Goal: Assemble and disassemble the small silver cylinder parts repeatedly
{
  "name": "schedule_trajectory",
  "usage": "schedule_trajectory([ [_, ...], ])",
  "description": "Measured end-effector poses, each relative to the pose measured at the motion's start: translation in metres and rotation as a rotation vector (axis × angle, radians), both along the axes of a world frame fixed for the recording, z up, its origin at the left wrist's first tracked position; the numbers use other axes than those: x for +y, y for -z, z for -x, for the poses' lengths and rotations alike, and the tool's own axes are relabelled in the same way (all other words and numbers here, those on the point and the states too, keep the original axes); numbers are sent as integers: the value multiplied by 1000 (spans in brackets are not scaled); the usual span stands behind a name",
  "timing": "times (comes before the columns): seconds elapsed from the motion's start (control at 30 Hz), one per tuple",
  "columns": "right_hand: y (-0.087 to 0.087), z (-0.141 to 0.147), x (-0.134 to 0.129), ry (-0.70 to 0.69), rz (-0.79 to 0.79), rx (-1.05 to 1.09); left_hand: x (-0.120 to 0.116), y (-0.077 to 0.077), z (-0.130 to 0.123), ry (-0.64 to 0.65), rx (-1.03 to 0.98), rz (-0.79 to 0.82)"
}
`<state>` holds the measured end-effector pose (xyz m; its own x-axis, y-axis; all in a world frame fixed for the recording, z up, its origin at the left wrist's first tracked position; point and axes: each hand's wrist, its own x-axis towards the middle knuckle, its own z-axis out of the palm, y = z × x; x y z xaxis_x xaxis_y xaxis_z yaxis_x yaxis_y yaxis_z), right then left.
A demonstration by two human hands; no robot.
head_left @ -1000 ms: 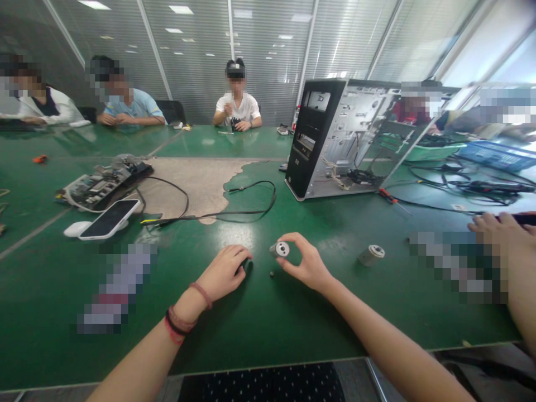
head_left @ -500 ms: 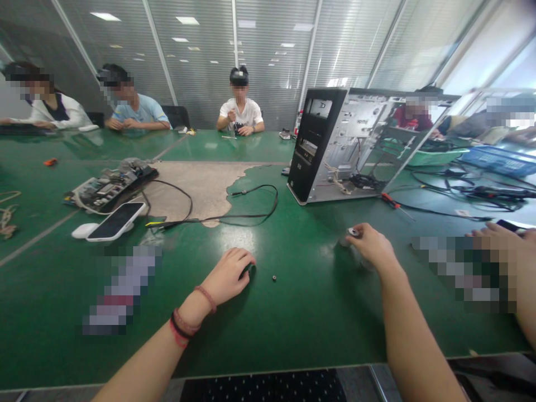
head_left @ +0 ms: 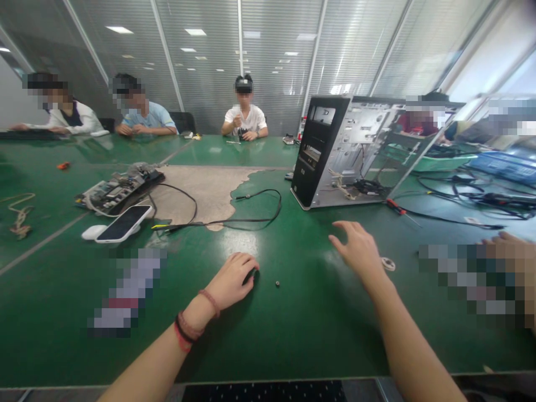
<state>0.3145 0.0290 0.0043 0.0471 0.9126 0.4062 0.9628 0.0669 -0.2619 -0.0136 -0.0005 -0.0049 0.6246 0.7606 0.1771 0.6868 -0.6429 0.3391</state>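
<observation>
My left hand (head_left: 237,279) rests on the green table (head_left: 268,340), fingers curved and thumb apart, with nothing visible in it. Just to its right lies a tiny dark round piece (head_left: 277,283), untouched and too small to name. My right hand (head_left: 360,248) is over the table in front of the computer case, thumb and fingers spread and empty. Beside its outer edge is a small whitish ring-shaped piece (head_left: 388,264), partly behind the hand. The black and silver computer case (head_left: 320,156) stands upright with its side open, showing wires inside.
A black cable (head_left: 251,221) loops across the table's middle. To the left are a phone (head_left: 124,223), a circuit assembly (head_left: 119,187) and a blurred strip. A screwdriver (head_left: 396,206), cables, baskets (head_left: 446,162) and another person's hand (head_left: 511,254) are at right. Several people sit around.
My right hand has let go of the small round piece it was pinching, and its fingers have spread. My left hand stays in place. The view has shifted slightly.
</observation>
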Motion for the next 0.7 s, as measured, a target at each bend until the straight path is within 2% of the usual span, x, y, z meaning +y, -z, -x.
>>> schedule_trajectory([
  [0.03, -1, 17, -5, -179, 20, 59, 0, 0, 0, 1, -2, -1],
  [0.1, 0, 50, -16, -555, 211, 130, 0, 0, 0, 0, -8, -5],
  [0.13, 2, 65, -22, -682, 296, 140, 1, 1, 0, -1, -10, -8],
  [0.17, 4, 77, -27, -765, 348, 142, 1, 1, 0, -4, -12, -12],
  [0.23, 11, 93, -36, -837, 391, 129, 2, 3, 0, -9, -15, -18],
  [0.37, 17, 101, -38, -836, 356, 117, 2, 3, 0, 0, -18, -19],
  [0.5, 6, 76, -22, -760, 261, 177, 0, 0, 0, 12, -24, -19],
  [0.6, -2, 30, -5, -509, 76, 211, -1, -1, 0, 15, -24, -19],
  [0.7, -3, -24, 7, -150, -84, 187, -1, 0, -1, 16, -27, -22],
])
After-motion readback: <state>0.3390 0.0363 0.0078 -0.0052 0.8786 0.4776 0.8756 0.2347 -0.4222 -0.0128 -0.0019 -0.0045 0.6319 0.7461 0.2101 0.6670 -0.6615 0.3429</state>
